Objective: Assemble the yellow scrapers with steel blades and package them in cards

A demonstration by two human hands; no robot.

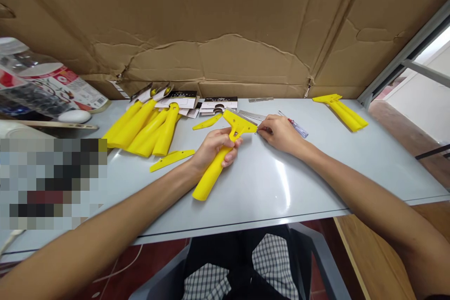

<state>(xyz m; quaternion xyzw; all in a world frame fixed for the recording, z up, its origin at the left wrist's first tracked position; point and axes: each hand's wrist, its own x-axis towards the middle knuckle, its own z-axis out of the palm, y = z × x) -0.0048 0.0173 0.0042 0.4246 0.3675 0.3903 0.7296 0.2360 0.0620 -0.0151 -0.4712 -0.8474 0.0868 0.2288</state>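
Observation:
My left hand (215, 149) is wrapped round the neck of a yellow scraper (211, 176), its wide head tilted up and away from me. Close by the right corner of that head, my right hand (280, 133) pinches its fingertips together; a tiny dark bit shows there, too small to name. A metal blade (251, 115) lies just behind the head. Beyond my right hand rests a screwdriver (298, 128) with a clear handle. Two flat yellow strips lie on the table, one strip (172, 160) beside my left forearm, another strip (207, 122) behind my left hand.
Several yellow scrapers with cards (140, 126) are heaped at left, beside printed cards (218, 104). Another blade (260, 100) lies at the back. One yellow scraper (346, 111) sits far right. Plastic bottles (59, 79) and a white mouse (74, 116) stand left. Cardboard (211, 18) walls the back.

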